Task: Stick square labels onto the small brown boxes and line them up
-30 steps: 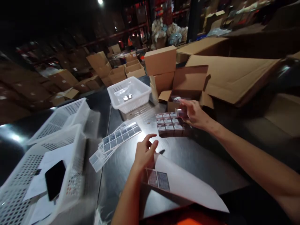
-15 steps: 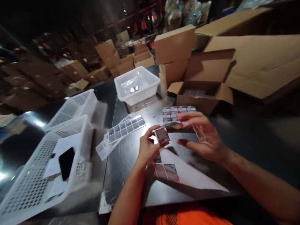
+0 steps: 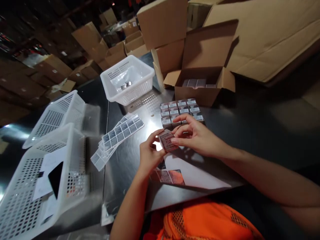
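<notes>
My left hand [image 3: 150,151] grips a small dark printed box [image 3: 167,140] between thumb and fingers, tilted above the metal table. My right hand [image 3: 197,136] is closed at the box's right edge, its thumb and fingertips touching it. Whatever else may be between those fingertips is too small to make out. Just behind my right hand stand several small boxes in tight rows [image 3: 183,110], pale labels on top and partly covered by the fingers. Beneath my hands lies a white sheet [image 3: 200,171] with dark and reddish square stickers [image 3: 166,176] at its left end.
Clear sticker sheets [image 3: 122,131] overlap at left centre. A white basket [image 3: 147,83] holds a plastic bag. Perforated baskets [image 3: 72,160] stand at left, one with papers and a phone [image 3: 55,178]. An open carton [image 3: 197,95] with small boxes stands behind the rows.
My right hand has moved left from an open pose over the rows to the small box, its fingers now closing there. The left hand still holds the box. The view has shifted.
</notes>
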A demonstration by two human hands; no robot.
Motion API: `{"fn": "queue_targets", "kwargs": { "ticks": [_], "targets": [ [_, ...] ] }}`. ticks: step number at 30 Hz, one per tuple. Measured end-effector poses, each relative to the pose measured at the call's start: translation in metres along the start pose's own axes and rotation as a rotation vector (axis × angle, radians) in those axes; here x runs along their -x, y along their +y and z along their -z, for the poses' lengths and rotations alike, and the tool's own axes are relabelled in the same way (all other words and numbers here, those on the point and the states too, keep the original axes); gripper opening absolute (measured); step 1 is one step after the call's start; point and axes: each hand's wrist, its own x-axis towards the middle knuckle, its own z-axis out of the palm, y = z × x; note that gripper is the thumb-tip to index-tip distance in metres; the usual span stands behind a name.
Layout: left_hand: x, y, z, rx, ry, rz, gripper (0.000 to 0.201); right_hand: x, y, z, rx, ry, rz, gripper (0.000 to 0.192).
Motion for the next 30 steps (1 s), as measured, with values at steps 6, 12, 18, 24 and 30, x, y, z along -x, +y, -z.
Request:
{"fn": "queue_targets", "kwargs": {
  "ticks": [6, 12, 18, 24, 30],
  "targets": [
    [0.0010, 0.0032, 0.0001, -0.057, 0.017, 0.000, 0.062, -0.0037, 0.0047, -0.0021, 0.011, 0.024, -0.035, 0.060],
    [0.0022, 0.0052, -0.0003, -0.080, 0.016, -0.001, 0.060, -0.0024, 0.0015, -0.0027, 0.021, 0.037, -0.069, 0.060],
    [0.0015, 0.0020, -0.0009, -0.104, 0.020, -0.014, 0.060, -0.0030, 0.0025, -0.0033, 0.029, 0.041, -0.067, 0.058],
    [0.0016, 0.0024, -0.0005, -0.106, 0.021, -0.021, 0.061, -0.0042, 0.0033, -0.0020, 0.036, 0.044, -0.070, 0.060],
    [0.0027, 0.0028, -0.0025, -0.087, 0.031, -0.031, 0.059, -0.0017, 0.0028, -0.0078, 0.056, 0.095, -0.027, 0.059]
  ]
}}
